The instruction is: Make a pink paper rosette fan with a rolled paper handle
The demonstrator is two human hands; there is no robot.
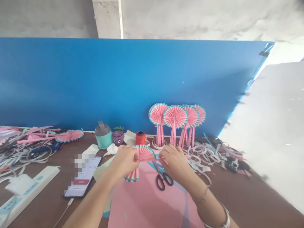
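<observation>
A pleated pink paper fan (145, 153) with a blue and cream edge is partly spread between my hands. My left hand (126, 160) pinches it at its left side, and more pleats hang below the fingers. On the right, my right hand (173, 160) has its fingers closed on a pink part at the fan's right end. Below the hands lies a large pink sheet (152, 202). Black-handled scissors (163, 181) rest on it, just under my right hand, with the blades pointing away.
Several finished pink rosettes (175, 117) stand against the blue partition (118, 79). A phone (83, 177), a power strip (30, 190), a teal cup (103, 137), a purple pot (118, 137) and red thread (140, 138) surround the sheet. Paper strips (209, 152) lie heaped at both sides.
</observation>
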